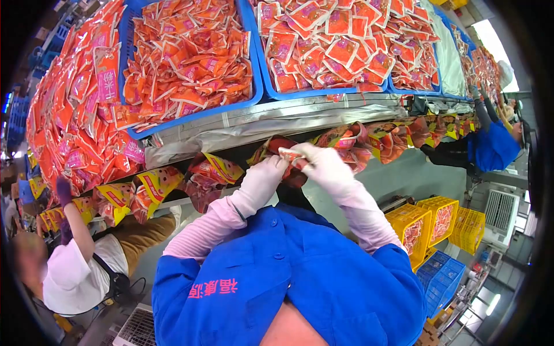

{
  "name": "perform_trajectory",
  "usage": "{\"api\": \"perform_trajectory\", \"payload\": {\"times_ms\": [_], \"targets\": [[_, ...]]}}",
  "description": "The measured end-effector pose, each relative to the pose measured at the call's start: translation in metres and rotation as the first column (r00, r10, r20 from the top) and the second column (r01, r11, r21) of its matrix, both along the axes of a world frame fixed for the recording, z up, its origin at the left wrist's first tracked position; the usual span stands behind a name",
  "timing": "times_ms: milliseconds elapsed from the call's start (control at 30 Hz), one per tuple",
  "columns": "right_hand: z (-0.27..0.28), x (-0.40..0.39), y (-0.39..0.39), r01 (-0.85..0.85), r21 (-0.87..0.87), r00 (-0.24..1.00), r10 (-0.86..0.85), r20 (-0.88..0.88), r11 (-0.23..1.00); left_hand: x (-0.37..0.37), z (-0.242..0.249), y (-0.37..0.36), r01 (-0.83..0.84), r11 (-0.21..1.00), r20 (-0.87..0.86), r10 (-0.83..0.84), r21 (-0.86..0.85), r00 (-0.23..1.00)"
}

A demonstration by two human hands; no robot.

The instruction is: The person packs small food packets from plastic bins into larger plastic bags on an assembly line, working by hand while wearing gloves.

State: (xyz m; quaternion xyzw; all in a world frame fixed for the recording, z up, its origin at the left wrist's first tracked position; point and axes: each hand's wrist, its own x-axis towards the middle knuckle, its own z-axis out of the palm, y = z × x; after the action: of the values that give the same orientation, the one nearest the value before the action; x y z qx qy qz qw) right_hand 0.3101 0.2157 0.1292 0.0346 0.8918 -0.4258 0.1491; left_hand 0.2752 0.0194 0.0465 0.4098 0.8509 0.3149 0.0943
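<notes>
My gloved left hand (264, 180) and gloved right hand (329, 168) meet over a row of open bags. Between their fingertips is a small red-and-white sachet (290, 154). The right fingers pinch its side, while the closed left fingers grip its near end. Part of the sachet is hidden by the fingers. Just beyond and beneath my hands, open printed bags (213, 173) in red and yellow stand side by side along the line. A blue crate (258, 69) heaped with red sachets lies beyond them, beside another crate of flatter sachets (346, 52).
A metal ledge (231, 120) with plastic sheeting separates crates and bags. Loose red packets (81, 109) pile up at left. A person in white (86, 259) works left, another in blue (495, 147) far right. Yellow crates (408, 230) and a blue crate (440, 279) stand behind at right.
</notes>
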Motion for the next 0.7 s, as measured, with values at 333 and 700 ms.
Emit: {"api": "perform_trajectory", "payload": {"times_ms": [333,700], "targets": [[-0.225,-0.064,-0.108,-0.511,0.198,0.789,0.366,0.493,0.836,-0.009,-0.014,-0.039,0.235,0.785,-0.271,-0.453,-0.573,0.850],[-0.146,-0.264,0.084,0.221,0.766,0.957,0.018,-0.290,0.604,-0.219,-0.012,0.003,-0.457,0.757,-0.481,0.216,-0.467,0.849]]}}
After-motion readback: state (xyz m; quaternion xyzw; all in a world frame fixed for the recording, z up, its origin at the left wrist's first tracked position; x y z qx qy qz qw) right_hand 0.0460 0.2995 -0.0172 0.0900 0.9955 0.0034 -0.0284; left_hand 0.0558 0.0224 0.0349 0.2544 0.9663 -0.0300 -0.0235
